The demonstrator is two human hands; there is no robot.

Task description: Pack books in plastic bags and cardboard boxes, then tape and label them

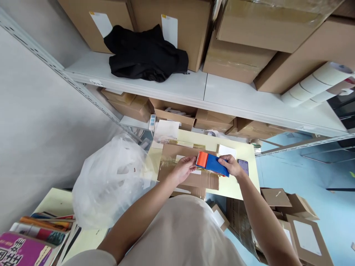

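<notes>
Between my two hands is a small spiral-bound notepad (pixel 216 164), with an orange part at its left end and a blue part on the right. My left hand (pixel 185 169) is closed on the spiral end, its fingertips pinched at the edge. The thumb of my right hand (pixel 231 166) presses on the blue part, with the fingers hidden underneath. Below the notepad lies a flat taped cardboard box (pixel 172 157) on the pale yellow table (pixel 251 181). A phone (pixel 243 166) with a lit screen lies just past my right hand.
A shelf (pixel 188 87) above the table's far side bears large cartons (pixel 180 22) and a black garment (pixel 146 53). A big translucent plastic bag (pixel 108 184) bulges at the left, near stacked books (pixel 41 231). More cardboard boxes (pixel 305 236) stand at the lower right.
</notes>
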